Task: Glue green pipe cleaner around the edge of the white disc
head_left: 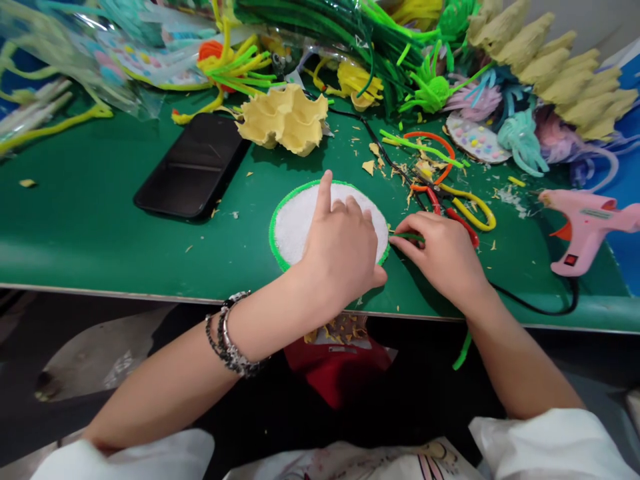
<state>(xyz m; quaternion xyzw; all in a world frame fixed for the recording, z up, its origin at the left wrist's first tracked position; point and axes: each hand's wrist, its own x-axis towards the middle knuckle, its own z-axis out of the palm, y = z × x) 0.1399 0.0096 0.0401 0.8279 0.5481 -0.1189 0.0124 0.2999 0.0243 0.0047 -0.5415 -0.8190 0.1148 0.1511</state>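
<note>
A white oval disc (295, 230) lies on the green table, edged with a bright green pipe cleaner (463, 351). My left hand (343, 250) presses down flat over the disc, index finger stretched forward and thumb apart. At the disc's right edge, my right hand (443, 257) pinches the green pipe cleaner between thumb and fingers. The pipe cleaner's loose end hangs below the table edge, under my right wrist. Part of the disc and its rim is hidden beneath my left hand.
A black phone (193, 167) and a yellow egg-carton piece (285, 119) lie beyond the disc. To the right are pliers (457, 223), yellow-handled scissors (473, 207) and a corded pink glue gun (583, 223). Pipe cleaner bundles (310, 20) crowd the back; scraps litter the table.
</note>
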